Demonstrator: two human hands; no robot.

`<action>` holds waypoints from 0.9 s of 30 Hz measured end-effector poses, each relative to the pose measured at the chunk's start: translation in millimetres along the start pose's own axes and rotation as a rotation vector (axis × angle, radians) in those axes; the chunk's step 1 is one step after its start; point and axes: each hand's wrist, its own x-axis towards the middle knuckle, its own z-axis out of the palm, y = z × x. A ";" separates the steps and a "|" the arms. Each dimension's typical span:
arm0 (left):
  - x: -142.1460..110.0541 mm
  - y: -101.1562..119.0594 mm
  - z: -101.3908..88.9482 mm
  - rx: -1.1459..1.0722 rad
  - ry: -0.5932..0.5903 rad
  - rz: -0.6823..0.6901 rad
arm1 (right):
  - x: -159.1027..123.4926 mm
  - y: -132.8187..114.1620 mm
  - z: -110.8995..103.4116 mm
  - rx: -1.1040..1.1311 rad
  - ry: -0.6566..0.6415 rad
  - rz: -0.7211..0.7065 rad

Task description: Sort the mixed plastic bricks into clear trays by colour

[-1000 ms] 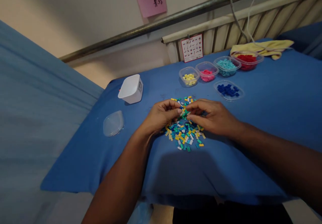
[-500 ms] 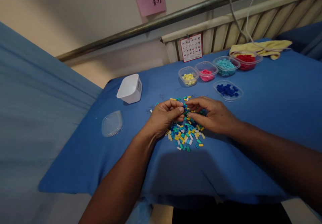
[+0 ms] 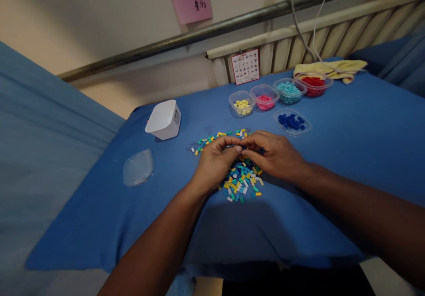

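Note:
A heap of small mixed-colour bricks (image 3: 241, 181) in yellow, white, teal and blue lies on the blue cloth-covered table (image 3: 348, 154). My left hand (image 3: 215, 163) and my right hand (image 3: 274, 154) rest over the heap's far side, fingertips meeting in the middle. Both hands have curled, pinched fingers; what they pinch is too small to make out. A few loose bricks (image 3: 207, 140) lie spread to the left of my left hand.
Behind the heap stand clear tubs of yellow (image 3: 242, 104), pink (image 3: 264, 97), light blue (image 3: 288, 89), red (image 3: 313, 83) and dark blue (image 3: 292, 121) bricks. A white box (image 3: 163, 119) and a clear lid (image 3: 137, 174) sit at left. A yellow cloth (image 3: 332, 68) lies far right.
The view has shifted, so everything sits a little further left. My hands stay pinched together over the heap; more loose bricks show to the left of my left hand.

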 end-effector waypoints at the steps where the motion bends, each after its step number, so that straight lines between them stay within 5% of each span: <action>1: -0.4 0.5 1.3 -0.026 -0.012 -0.003 | 0.2 -0.5 0.3 -0.018 -0.003 0.007; 15: -0.9 7.3 5.1 -0.174 0.067 -0.180 | 1.0 -2.3 -0.5 -0.195 -0.011 -0.074; 27: 0.5 5.3 2.5 -0.164 0.108 -0.156 | 2.8 -5.2 -4.2 -0.141 -0.046 -0.160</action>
